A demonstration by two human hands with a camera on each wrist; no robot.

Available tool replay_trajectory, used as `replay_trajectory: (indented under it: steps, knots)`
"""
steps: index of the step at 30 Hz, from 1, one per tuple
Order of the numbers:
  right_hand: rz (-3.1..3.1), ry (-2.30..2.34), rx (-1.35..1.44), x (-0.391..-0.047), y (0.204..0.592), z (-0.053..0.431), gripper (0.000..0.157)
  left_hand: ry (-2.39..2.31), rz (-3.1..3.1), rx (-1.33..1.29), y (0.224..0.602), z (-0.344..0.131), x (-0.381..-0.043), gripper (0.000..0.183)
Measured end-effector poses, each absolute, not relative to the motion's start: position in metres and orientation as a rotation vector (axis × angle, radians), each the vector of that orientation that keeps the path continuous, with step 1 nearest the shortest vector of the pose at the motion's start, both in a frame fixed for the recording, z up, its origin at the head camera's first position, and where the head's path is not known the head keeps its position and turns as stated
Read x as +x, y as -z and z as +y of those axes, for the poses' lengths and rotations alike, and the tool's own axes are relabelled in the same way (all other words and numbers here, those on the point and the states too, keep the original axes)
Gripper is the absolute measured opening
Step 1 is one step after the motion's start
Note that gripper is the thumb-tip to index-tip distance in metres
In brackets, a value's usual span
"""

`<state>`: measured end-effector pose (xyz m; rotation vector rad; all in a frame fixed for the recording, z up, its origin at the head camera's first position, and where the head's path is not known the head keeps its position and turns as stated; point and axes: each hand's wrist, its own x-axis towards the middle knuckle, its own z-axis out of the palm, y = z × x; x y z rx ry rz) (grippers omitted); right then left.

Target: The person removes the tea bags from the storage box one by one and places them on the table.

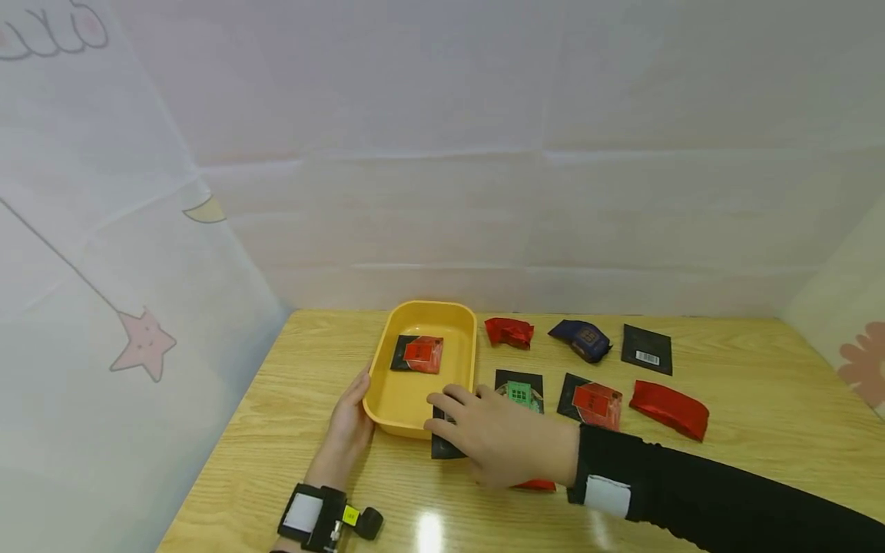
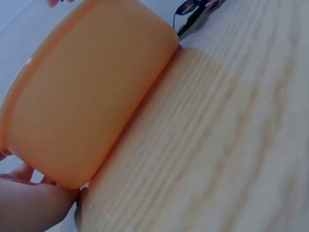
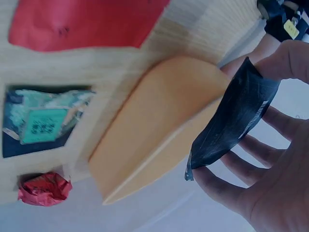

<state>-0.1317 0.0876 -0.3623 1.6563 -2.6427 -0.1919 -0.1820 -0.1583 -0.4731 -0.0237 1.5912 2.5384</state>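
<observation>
A yellow tray (image 1: 379,418) stands on the table, holding a black-and-red packet (image 1: 417,354). My left hand (image 1: 351,421) holds the tray by its near left corner; the left wrist view shows the thumb and some fingers against its wall (image 2: 91,96). My right hand (image 1: 508,438) pinches a small black packet (image 3: 234,116) between thumb and fingers, over the tray's near right corner. A barcode shows on this packet in the right wrist view. Beside the right hand lie a green-labelled packet (image 1: 520,389) and a red packet, mostly hidden under the hand (image 1: 538,485).
Right of the tray lie a crumpled red packet (image 1: 509,332), a dark blue packet (image 1: 582,339), a black packet with a barcode (image 1: 646,347), another black-and-red packet (image 1: 596,402) and a long red packet (image 1: 669,409). A pale wall covering (image 1: 429,223) rises behind the table.
</observation>
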Motion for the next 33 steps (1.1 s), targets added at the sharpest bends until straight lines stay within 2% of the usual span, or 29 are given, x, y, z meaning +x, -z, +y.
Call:
replay_trajectory:
  steps: [5,14,21,28,33]
  knots:
    - [-2.729,0.1,1.656,-0.118,0.372,0.106,0.064,-2.522,1.612,0.0,0.474,-0.158,-0.182,0.053]
    - [-2.846,0.003,1.7,-0.093,0.395,0.136,0.056,-2.538,1.595,-0.017,0.473,-0.158,-0.182,0.053]
    - [-2.861,0.002,1.73,-0.08,0.415,0.146,0.069,-2.543,1.594,-0.016,0.473,-0.158,-0.182,0.053]
    - [-2.588,-0.043,1.736,-0.06,0.441,0.151,0.048,-2.563,1.572,-0.031,0.474,-0.156,-0.183,0.052]
    - [-2.531,-0.08,1.723,-0.05,0.456,0.152,0.046,-2.571,1.565,-0.039,0.474,-0.157,-0.182,0.052]
